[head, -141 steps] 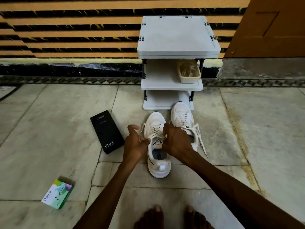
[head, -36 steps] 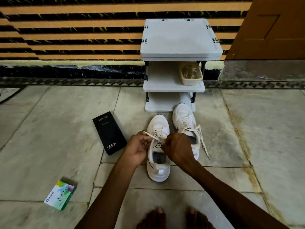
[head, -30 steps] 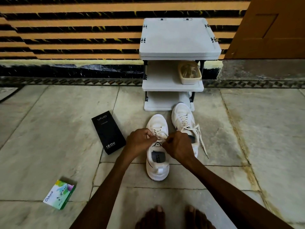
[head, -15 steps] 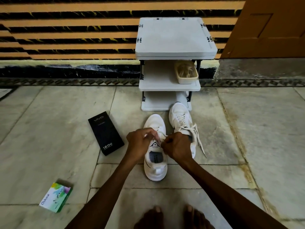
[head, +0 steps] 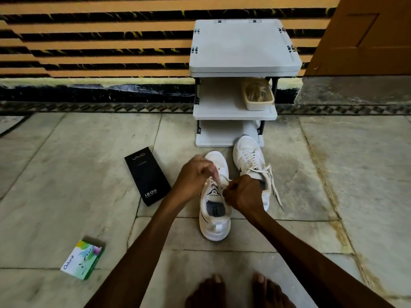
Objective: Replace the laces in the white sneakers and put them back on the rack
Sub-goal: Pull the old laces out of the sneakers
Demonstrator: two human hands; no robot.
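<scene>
Pinching the lace (head: 212,181) of the nearer white sneaker (head: 214,227), both hands are working just above its tongue. The left hand (head: 195,174) is curling its fingers down onto a strand at the upper eyelets, thumb and fingertips closing on it. The right hand (head: 243,193) is bunching into a fist around the other end, on the shoe's right side. The two hands are sitting close together, almost touching.

This sneaker is lying on the stone floor (head: 66,174), its toe pointing toward the rack (head: 242,45) and its heel toward the person's bare feet (head: 211,290). The second white sneaker (head: 249,152) is standing just beside it on the right, partly behind the right hand, with its toe right at the front edge of the rack's bottom shelf. Its loose laces (head: 274,187) are trailing onto the floor.

A beige tub (head: 259,103) is sitting on the right of the middle shelf. Left of the shoes a black box (head: 146,174) is lying flat, and a green-and-white carton (head: 83,260) is lying nearer the person, well apart from it.
</scene>
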